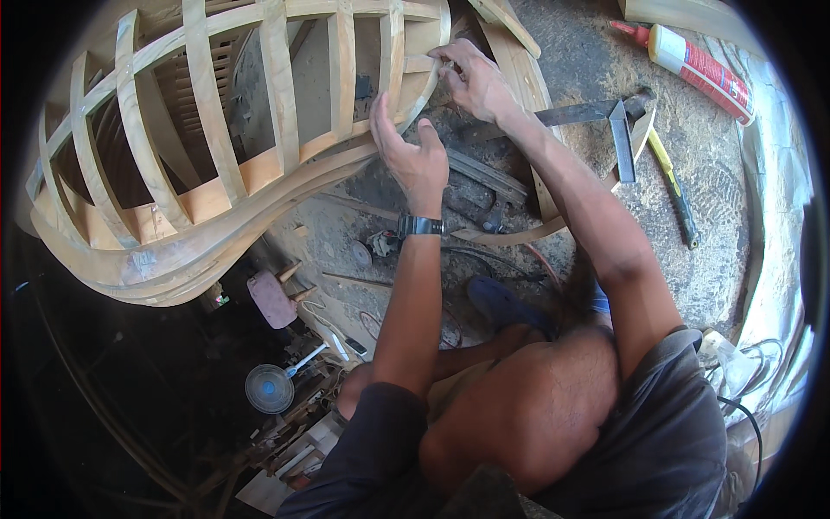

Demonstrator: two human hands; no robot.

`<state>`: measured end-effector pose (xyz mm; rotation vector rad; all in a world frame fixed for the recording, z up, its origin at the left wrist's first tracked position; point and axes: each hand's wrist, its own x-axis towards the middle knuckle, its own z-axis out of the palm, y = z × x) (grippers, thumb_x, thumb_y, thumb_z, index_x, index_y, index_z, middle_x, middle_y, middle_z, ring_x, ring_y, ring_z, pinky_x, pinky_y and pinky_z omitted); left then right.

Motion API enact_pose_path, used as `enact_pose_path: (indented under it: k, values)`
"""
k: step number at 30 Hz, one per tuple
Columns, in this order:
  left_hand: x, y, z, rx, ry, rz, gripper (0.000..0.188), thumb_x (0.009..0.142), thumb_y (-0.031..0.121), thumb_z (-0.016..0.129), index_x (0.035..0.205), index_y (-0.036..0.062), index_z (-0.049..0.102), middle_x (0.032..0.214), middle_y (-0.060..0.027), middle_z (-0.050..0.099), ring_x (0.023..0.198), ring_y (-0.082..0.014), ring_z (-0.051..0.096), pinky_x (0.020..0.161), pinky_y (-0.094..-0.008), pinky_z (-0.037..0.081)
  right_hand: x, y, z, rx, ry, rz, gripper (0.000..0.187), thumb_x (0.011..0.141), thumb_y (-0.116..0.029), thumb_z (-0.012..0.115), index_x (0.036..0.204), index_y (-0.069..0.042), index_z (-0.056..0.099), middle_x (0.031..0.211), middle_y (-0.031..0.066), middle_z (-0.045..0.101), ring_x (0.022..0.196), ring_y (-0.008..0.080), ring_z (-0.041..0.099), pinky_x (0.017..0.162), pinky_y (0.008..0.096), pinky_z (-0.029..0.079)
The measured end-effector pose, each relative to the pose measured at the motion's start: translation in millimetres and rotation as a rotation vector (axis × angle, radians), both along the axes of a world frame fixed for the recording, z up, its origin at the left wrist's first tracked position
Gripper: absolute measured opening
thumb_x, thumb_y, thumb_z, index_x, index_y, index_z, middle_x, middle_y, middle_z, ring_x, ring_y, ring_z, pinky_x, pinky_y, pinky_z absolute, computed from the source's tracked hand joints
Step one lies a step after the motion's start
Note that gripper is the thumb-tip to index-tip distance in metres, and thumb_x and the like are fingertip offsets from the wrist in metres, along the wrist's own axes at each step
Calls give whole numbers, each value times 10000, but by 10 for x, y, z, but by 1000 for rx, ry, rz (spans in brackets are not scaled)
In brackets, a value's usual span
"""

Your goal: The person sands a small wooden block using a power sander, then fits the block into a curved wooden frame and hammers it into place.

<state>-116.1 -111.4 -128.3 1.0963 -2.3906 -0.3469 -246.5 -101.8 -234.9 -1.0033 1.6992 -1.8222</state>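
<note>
A curved wooden frame of slatted ribs [281, 95], like a chair back or cradle, fills the upper left. My left hand [415, 169], with a dark watch on its wrist, is open, thumb apart from the fingers. Its fingertips are beside the frame's lower rail, near the last ribs; whether they touch it I cannot tell. At the frame's right end, my right hand [475, 82] is closed, thumb and forefinger brought together at the pale curved rim. A short slat [418, 64] meets the rim there. What lies between those fingertips is too small to make out.
A red-and-white glue bottle [705, 73] lies upper right. Below it are a metal-bladed try square [621, 143] and a yellow-black handled tool [674, 190]. Long wooden strips [519, 91] lie beside my right forearm. A small grinder [372, 248], cables and a blue fan [270, 388] are lower down.
</note>
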Motion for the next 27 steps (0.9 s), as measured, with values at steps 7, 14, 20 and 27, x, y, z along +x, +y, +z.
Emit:
enact_pose_path:
  k: [7,14,20,27]
  values:
    - [150,111,57,96,50,37,574,879,-23,612,1425,-97,454,1458,-262,487,1395,-364,475,1198,-466,350,4,-20,133,54,202,-34,435,930,-311,716,1282,-69,630,1189,147,619,1095,352,622,957,419,507]
    - [132,133,265,432,298,35,370,1016,73,583,1344,-95,546,1286,-206,648,1200,-246,628,1058,-352,493,-175,81,52,1,134,-40,412,897,-201,612,1265,-18,621,1217,183,629,1129,376,627,1012,455,489]
    - [1131,553,-154,482,468,524,352,1041,118,583,1318,-99,576,1196,-166,694,1107,-197,653,1004,-321,503,73,743,298,249,-107,14,308,962,-190,600,1205,-5,642,1095,214,675,985,403,678,865,416,542]
    - [2237,1037,-1002,531,245,1048,379,1024,158,613,1324,-73,593,1177,-139,687,1075,-214,661,975,-328,508,439,1572,161,480,160,544,266,939,-157,651,1155,-3,632,1093,229,657,999,422,661,885,485,520]
